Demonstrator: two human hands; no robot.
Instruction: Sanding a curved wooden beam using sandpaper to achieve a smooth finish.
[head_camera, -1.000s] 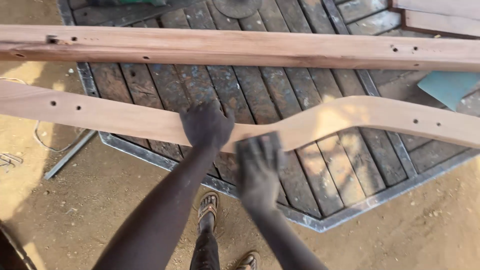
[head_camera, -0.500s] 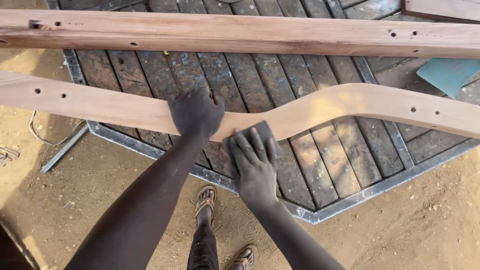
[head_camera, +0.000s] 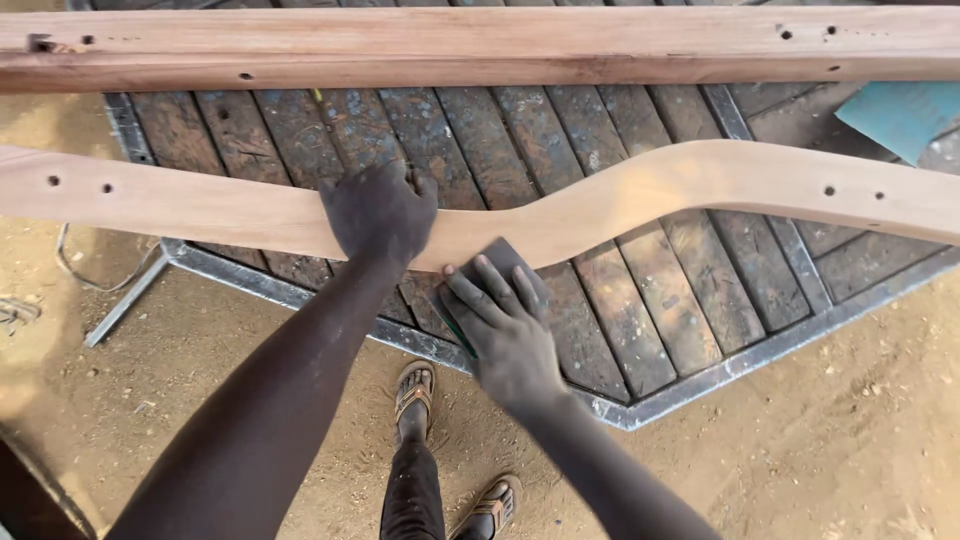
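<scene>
A long curved pale wooden piece (head_camera: 700, 185) with drilled holes lies across a dark slatted table top (head_camera: 640, 310). My left hand (head_camera: 378, 212) rests palm down on the curved piece near its middle, pinning it. My right hand (head_camera: 500, 330) presses a dark sanding pad (head_camera: 505, 262) against the near edge of the curved piece, just right of the left hand, with fingers spread over the pad. Both hands are dusty.
A straight wooden beam (head_camera: 480, 45) with holes lies along the far side. The table has a grey metal rim (head_camera: 720, 370). A teal sheet (head_camera: 905, 115) sits at the right. Sandy ground, a cord (head_camera: 85, 275) and my sandalled feet (head_camera: 415, 390) lie below.
My right hand with the pad has slid up along the near edge of the curved piece toward the left hand. The left hand has stayed on the wood.
</scene>
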